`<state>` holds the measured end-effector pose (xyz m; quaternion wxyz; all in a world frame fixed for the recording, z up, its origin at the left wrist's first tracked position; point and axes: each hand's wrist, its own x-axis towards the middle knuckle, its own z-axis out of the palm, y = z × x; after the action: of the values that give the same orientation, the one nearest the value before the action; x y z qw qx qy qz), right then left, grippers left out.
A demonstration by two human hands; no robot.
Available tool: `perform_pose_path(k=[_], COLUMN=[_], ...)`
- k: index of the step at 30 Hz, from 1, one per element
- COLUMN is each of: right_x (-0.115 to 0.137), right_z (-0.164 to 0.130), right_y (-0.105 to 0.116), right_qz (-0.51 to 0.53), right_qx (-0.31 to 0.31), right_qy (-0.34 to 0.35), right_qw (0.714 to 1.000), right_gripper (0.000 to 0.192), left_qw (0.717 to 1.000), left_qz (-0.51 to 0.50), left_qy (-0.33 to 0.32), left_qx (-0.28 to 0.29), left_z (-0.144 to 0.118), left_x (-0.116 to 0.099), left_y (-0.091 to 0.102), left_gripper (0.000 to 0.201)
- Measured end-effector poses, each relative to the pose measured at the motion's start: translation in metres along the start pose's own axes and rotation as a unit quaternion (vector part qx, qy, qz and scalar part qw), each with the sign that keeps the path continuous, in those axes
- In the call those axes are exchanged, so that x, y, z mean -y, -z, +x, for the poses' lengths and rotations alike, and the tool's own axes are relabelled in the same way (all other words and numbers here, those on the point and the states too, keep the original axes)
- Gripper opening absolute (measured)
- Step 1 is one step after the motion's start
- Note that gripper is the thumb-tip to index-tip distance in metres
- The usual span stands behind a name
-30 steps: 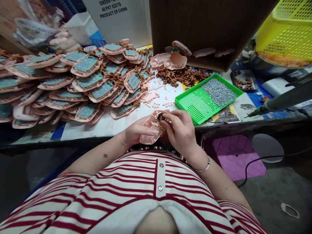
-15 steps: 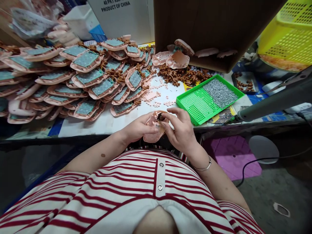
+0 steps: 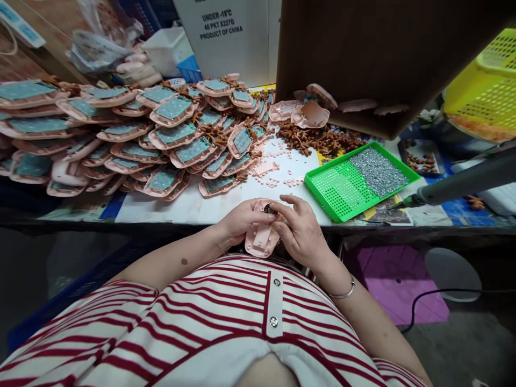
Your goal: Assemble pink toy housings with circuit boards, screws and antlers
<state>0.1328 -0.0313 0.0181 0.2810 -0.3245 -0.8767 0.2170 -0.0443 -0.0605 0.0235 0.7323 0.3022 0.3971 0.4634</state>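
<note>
Yr L hand [image 3: 241, 220] clamps shell [image 3: 258, 244] by table edge [image 3: 161, 221]; R hand [image 3: 300, 231] touches dark pt [image 3: 269, 208], can't tell if gripping. Gap btwn L hand & pile [image 3: 175, 134]; tray [image 3: 350, 188] nr R.

Printed white carton [image 3: 229, 56] at back — purple stool [image 3: 387, 269] low right.

Past the right grip [image 3: 300, 231], stacked shells [image 3: 175, 131] and green tray [image 3: 350, 188] flank a lane ending at brown pieces [image 3: 298, 141].
</note>
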Motion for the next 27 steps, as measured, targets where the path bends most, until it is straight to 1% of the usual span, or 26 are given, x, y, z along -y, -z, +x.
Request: perform_pose_path(k=[3,5,8,9,11,12,13,14,15,16,18,20,21,23,25,27], right_x=[-0.001,-0.003,-0.009,-0.013,-0.02,-0.023,-0.024,-0.025,-0.024,-0.021,-0.013,-0.005,-0.002,0.001,-0.001,-0.007], right_z=[0.003,0.006,0.008,0.009,0.008,0.007,0.006,0.005,0.003,0.003,0.003,0.007,0.01,0.018,0.026,0.033], right_y=[0.006,0.01,0.011,0.009,0.004,0.001,-0.001,-0.002,-0.001,0.002,0.013,0.03,0.038,0.05,0.056,0.054], right_qz=[0.034,0.056,0.137,0.179,0.27,0.309,0.336,0.35,0.349,0.333,0.266,0.189,0.161,0.14,0.16,0.204], right_qx=[0.0,-0.005,-0.019,-0.022,0.0,0.023,0.043,0.051,0.046,0.028,-0.014,-0.028,-0.028,-0.036,-0.057,-0.081], right_qy=[0.004,0.009,-0.008,-0.028,-0.074,-0.097,-0.115,-0.126,-0.131,-0.129,-0.099,-0.049,-0.03,-0.018,-0.039,-0.075], right_qw=[0.999,0.998,0.99,0.983,0.96,0.946,0.934,0.927,0.927,0.934,0.959,0.98,0.986,0.989,0.985,0.973], right_gripper=[0.06,0.056,0.051,0.054,0.07,0.076,0.079,0.077,0.072,0.066,0.052,0.043,0.04,0.033,0.03,0.035], left_qw=[0.999,0.999,0.998,0.998,0.995,0.993,0.989,0.984,0.979,0.976,0.978,0.985,0.989,0.994,0.996,0.997], left_qz=[0.021,0.037,0.044,0.043,0.048,0.055,0.066,0.077,0.085,0.091,0.094,0.091,0.088,0.079,0.065,0.042], left_qy=[-0.021,-0.025,-0.042,-0.052,-0.083,-0.107,-0.133,-0.158,-0.178,-0.185,-0.166,-0.115,-0.085,-0.023,0.03,0.061], left_qx=[0.016,0.016,0.013,0.016,0.015,0.001,-0.017,-0.036,-0.054,-0.067,-0.085,-0.089,-0.088,-0.078,-0.058,-0.015], left_z=[0.001,0.001,0.003,0.005,0.009,0.011,0.014,0.016,0.019,0.022,0.026,0.027,0.027,0.026,0.025,0.025], left_x=[-0.001,-0.003,-0.012,-0.016,-0.027,-0.033,-0.039,-0.043,-0.047,-0.049,-0.049,-0.043,-0.038,-0.028,-0.018,-0.011], left_y=[0.0,0.0,0.0,0.001,0.005,0.008,0.011,0.014,0.017,0.019,0.023,0.024,0.024,0.023,0.021,0.02], left_gripper=[0.029,0.03,0.031,0.031,0.031,0.03,0.029,0.028,0.027,0.027,0.027,0.028,0.029,0.032,0.033,0.031])
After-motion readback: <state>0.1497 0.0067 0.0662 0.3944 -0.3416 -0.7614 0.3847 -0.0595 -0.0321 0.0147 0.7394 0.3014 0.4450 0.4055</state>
